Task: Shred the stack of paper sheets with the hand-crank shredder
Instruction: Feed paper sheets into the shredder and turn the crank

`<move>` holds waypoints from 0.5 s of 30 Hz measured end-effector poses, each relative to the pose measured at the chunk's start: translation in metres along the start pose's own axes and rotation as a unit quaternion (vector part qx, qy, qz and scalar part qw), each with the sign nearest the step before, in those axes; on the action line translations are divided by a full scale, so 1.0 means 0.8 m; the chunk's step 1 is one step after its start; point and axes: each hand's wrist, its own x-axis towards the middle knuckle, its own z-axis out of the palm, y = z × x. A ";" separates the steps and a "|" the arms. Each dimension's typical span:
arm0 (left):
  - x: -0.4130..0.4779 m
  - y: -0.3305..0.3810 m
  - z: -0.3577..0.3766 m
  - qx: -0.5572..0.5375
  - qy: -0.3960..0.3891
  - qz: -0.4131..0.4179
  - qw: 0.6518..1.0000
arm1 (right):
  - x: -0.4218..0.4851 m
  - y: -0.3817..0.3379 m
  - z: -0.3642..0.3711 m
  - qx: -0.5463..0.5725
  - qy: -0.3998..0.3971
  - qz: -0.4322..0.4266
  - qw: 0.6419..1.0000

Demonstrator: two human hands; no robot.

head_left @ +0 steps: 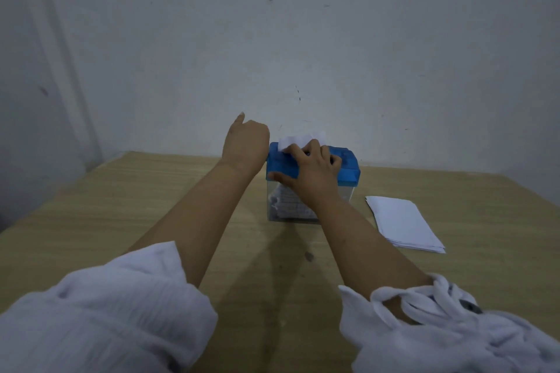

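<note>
The hand-crank shredder [348,165] has a blue top on a clear bin and stands on the wooden table [151,206] near the wall. A white sheet [295,140] sticks up out of its slot. My right hand [309,168] lies over the blue top, thumb on the front edge, fingers against the sheet. My left hand [245,142] is curled at the shredder's left end, where the crank is hidden behind it. White strips [291,206] fill the clear bin. The stack of paper sheets [403,221] lies flat to the right of the shredder.
A pale wall rises just behind the table's far edge. The table's left edge runs diagonally at the left. My white sleeves [106,312] cover the near part of the table. A small dark spot [309,256] marks the wood in front of the shredder.
</note>
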 end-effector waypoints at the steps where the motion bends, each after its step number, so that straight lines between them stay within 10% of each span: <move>1: -0.001 0.001 0.000 0.003 0.002 0.001 1.000 | 0.001 0.001 0.000 0.000 0.000 -0.001 1.000; 15: -0.020 -0.002 0.010 -0.020 0.024 0.009 0.999 | 0.000 0.002 -0.005 0.012 -0.003 -0.012 1.000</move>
